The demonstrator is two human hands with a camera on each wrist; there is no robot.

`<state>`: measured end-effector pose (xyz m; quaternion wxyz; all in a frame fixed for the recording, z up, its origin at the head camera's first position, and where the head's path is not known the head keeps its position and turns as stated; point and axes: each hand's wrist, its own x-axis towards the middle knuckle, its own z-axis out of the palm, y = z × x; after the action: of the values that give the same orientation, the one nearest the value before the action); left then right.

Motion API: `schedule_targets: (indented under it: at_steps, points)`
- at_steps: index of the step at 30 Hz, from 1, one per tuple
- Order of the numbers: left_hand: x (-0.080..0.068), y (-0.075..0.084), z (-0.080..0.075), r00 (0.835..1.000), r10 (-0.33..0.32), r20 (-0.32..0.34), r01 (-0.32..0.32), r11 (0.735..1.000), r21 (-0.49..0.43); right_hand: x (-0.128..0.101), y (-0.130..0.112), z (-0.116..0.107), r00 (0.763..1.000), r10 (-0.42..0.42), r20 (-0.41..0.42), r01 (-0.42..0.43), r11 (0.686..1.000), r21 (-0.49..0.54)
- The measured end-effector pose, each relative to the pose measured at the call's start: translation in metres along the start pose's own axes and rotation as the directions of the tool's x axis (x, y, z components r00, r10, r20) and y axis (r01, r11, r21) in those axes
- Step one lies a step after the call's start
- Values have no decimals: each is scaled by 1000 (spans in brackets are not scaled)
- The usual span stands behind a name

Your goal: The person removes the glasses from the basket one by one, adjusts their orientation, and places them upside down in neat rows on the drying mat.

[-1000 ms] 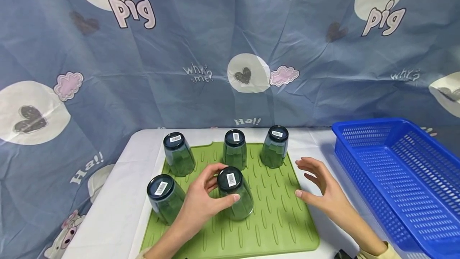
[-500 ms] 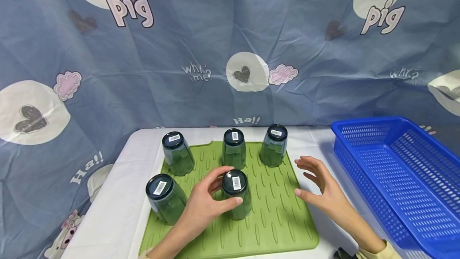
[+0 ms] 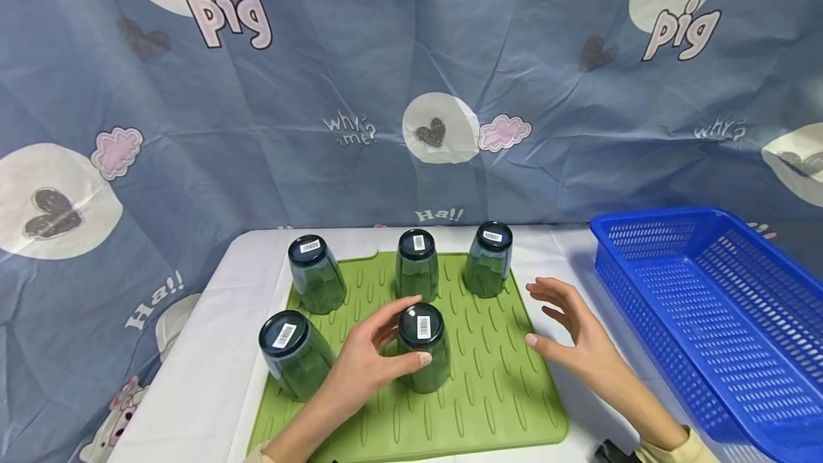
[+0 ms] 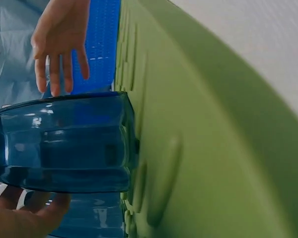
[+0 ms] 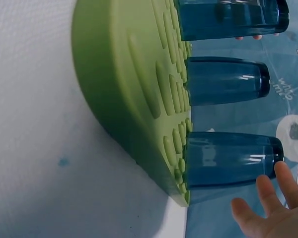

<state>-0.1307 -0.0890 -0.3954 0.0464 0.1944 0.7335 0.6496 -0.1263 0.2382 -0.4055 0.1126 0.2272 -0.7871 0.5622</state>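
Observation:
In the head view my left hand point(image 3: 369, 366) curls round an upturned dark blue-green drinking glass point(image 3: 434, 363), its thumb in front and its fingers behind. The glass stands upright, base up with a barcode label, near the middle of the green ridged mat point(image 3: 489, 406). In the left wrist view, the same glass point(image 4: 64, 144) has its rim at the mat, and my fingers point(image 4: 37, 210) lie along its side. My right hand point(image 3: 575, 345) hovers right of the mat, fingers apart and holding nothing.
Several more upturned glasses stand on the mat: front left point(image 3: 298, 366), back left point(image 3: 321, 284), back middle point(image 3: 418, 277) and back right point(image 3: 486, 274). A blue perforated basket point(image 3: 643, 338) is on the white table point(image 3: 199, 349) at right. A patterned blue cloth point(image 3: 308, 91) hangs behind.
A second ago the middle glass leaned in my left hand; it has since come upright, its base shifting slightly right. My right hand keeps its pose.

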Motion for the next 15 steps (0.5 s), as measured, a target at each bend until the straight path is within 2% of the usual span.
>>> schedule_targets:
  at_steps: [7, 15]
  points:
    - [2, 0, -1, 1000, -5, 22, 5, 1000, -5, 0, 2, 0, 1000, -4, 1, 4, 1000, -10]
    - [2, 0, -2, 997, 57, 55, -57, 998, 9, -1, 2, 1, 1000, 6, 2, -6, 1000, -14]
